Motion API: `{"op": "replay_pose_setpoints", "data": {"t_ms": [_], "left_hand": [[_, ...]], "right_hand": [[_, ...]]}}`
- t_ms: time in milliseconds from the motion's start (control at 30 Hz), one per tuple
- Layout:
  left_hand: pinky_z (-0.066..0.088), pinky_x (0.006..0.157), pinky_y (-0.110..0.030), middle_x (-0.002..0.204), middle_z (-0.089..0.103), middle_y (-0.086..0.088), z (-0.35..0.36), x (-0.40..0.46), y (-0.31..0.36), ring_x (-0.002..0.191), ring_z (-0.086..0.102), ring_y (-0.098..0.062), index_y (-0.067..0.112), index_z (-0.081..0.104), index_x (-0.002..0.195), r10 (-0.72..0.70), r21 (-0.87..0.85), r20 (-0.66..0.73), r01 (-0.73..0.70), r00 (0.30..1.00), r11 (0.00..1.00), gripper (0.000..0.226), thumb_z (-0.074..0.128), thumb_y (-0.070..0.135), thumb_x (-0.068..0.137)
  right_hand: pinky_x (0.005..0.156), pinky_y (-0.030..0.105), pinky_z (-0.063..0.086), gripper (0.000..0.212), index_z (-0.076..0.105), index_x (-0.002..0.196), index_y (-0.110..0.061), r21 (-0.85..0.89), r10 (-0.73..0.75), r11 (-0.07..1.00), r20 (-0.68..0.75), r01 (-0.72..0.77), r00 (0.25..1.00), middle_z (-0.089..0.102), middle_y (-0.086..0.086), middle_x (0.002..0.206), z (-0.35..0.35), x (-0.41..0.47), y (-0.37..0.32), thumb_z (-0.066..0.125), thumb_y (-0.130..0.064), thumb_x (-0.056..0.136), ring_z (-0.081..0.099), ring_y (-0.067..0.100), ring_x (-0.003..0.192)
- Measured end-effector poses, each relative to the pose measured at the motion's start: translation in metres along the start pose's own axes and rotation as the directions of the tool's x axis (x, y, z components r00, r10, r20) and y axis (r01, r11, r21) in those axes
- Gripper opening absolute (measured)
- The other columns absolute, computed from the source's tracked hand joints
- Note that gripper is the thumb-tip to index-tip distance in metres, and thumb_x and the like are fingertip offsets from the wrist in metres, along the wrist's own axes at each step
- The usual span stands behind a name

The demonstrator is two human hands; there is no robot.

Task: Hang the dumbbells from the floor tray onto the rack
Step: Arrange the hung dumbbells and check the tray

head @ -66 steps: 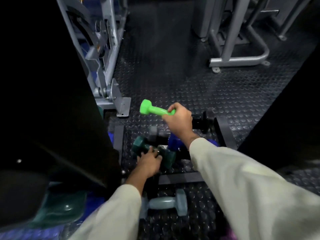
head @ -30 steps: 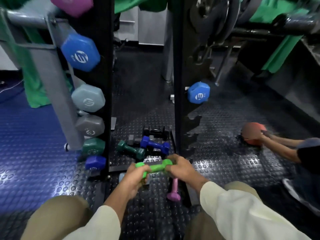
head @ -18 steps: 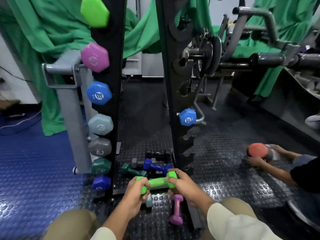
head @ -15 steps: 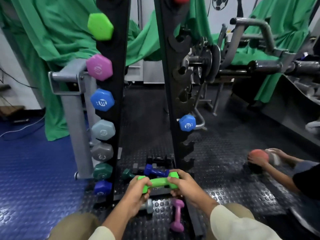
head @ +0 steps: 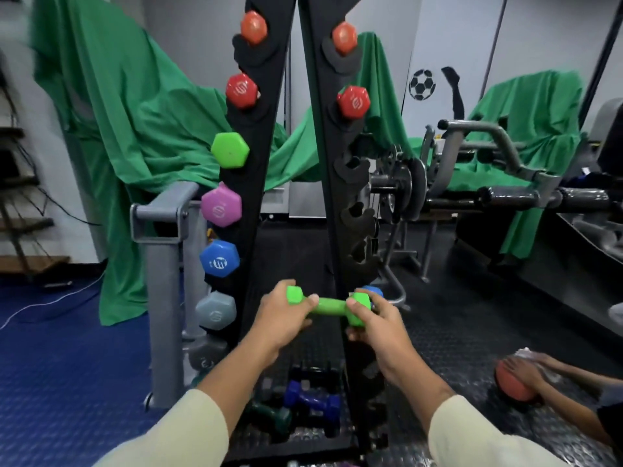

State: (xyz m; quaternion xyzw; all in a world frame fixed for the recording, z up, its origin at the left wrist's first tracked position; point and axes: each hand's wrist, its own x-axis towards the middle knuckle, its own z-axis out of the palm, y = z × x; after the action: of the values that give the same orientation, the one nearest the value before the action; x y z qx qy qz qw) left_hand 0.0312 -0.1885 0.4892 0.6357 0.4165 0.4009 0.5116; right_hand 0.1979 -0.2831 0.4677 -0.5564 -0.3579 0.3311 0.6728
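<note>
A: Where is the green dumbbell (head: 328, 305) at this point?

B: Off the floor and carried level in front of the rack (head: 323, 136), between its two black uprights. About two seconds earlier it was down over the floor tray (head: 296, 443) in the right hand alone. Now both hands carry it, and it has come up to roughly the height of the pale grey weight (head: 215, 310) on the left upright.

A: How do the hands hold it?

B: The left hand (head: 281, 320) is curled around the left head, thumb lying on the bar. The right hand (head: 372, 321) wraps its fingers round the right head. Neither is spread; both clamp the ends.

A: What does the lift mean for the job?

B: Judging by the rack, a matching green head (head: 230, 150) already sits on the left upright, and the notches opposite it on the right upright look empty. The dumbbell seems headed for that level, so it probably needs to go higher yet before it is hooked in.

A: And what is left below?

B: A dark blue dumbbell (head: 313, 401) and a dark green one (head: 269, 412) lie in the tray, not yet hung. To the right, another person's hand (head: 529, 362) rests on an orange ball (head: 515, 385) on the floor.
</note>
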Motion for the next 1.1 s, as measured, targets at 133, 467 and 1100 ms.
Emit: {"op": "replay_pose_setpoints", "data": {"t_ms": [133,467,1100], "left_hand": [[0.065,0.085,-0.045,0.138,0.055,-0.006,-0.004,0.021,0.05,0.11,0.068,-0.021,0.024,0.038,0.159,0.195,-0.073,-0.081,-0.201,0.977,0.977,0.09,0.087,0.027,0.084],[0.064,0.079,-0.044,0.081,0.074,0.012,0.012,0.06,0.158,0.08,0.074,-0.013,0.041,0.073,0.093,0.367,-0.075,-0.366,-0.42,0.855,0.904,0.028,0.082,0.059,0.075],[0.064,0.083,-0.041,0.094,0.075,0.003,0.032,0.101,0.194,0.083,0.075,-0.012,0.028,0.074,0.109,0.489,-0.002,-0.304,-0.514,0.818,0.858,0.014,0.068,0.022,0.099]], "right_hand": [[0.063,0.037,0.056,0.03,0.068,0.122,-0.019,0.038,-0.123,0.992,-0.036,0.124,0.992,0.068,0.012,0.101,0.007,0.026,-0.067,0.077,-0.022,0.094,0.063,0.02,0.063],[0.072,0.033,0.062,0.037,0.062,0.134,-0.008,0.242,-0.202,0.959,0.225,0.146,0.953,0.068,0.017,0.124,-0.015,0.055,-0.213,0.065,-0.011,0.097,0.068,0.025,0.096],[0.086,0.04,0.064,0.043,0.062,0.127,-0.004,0.35,-0.41,0.869,0.112,0.35,0.905,0.074,0.017,0.118,-0.022,0.046,-0.213,0.071,-0.011,0.085,0.074,0.031,0.106]]}}
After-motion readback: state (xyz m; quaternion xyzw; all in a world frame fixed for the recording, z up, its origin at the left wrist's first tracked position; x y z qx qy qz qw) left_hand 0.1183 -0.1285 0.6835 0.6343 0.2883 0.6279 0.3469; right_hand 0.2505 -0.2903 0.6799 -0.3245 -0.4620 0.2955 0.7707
